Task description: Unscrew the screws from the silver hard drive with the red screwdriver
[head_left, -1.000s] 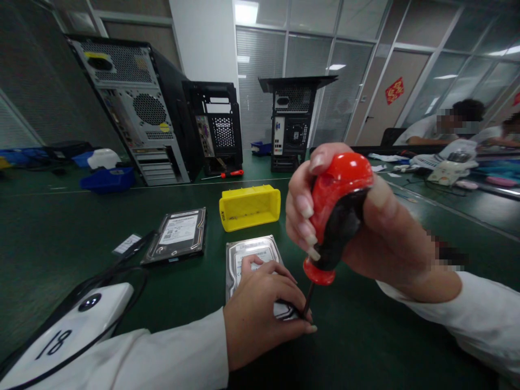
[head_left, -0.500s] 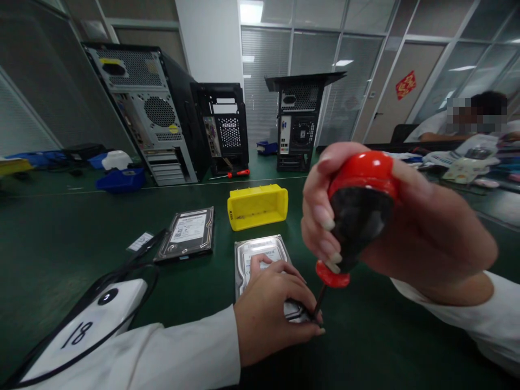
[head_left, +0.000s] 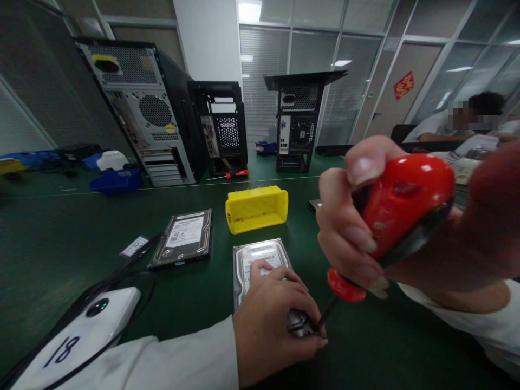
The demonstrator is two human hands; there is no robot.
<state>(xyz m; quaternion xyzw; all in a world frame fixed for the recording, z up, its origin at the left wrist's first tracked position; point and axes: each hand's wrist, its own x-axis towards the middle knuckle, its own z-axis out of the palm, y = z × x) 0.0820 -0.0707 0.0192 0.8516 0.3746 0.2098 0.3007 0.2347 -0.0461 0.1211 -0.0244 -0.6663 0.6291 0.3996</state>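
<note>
A silver hard drive (head_left: 244, 265) lies on the green table in front of me. My left hand (head_left: 280, 314) grips it from above, with thumb and fingertips at its near right corner. My right hand (head_left: 349, 216) is closed around the thick red and black handle of a screwdriver (head_left: 410, 195), which leans with its top to the right. The screwdriver's shaft runs down to the drive's near right corner, beside my left fingertips. Whether its tip sits in a screw is hidden.
A yellow bin (head_left: 258, 208) stands beyond the drive, and a second hard drive (head_left: 184, 235) lies to its left. A white device marked 18 (head_left: 77, 330) with a black cable is at left. Computer cases (head_left: 158, 114) and a small red screwdriver (head_left: 238, 174) are farther back. A person (head_left: 479, 116) sits at far right.
The screwdriver handle has swung right and tilted over, my right hand turning with it. My left hand stays on the hard drive. A dark object has come into sight right of the yellow bin.
</note>
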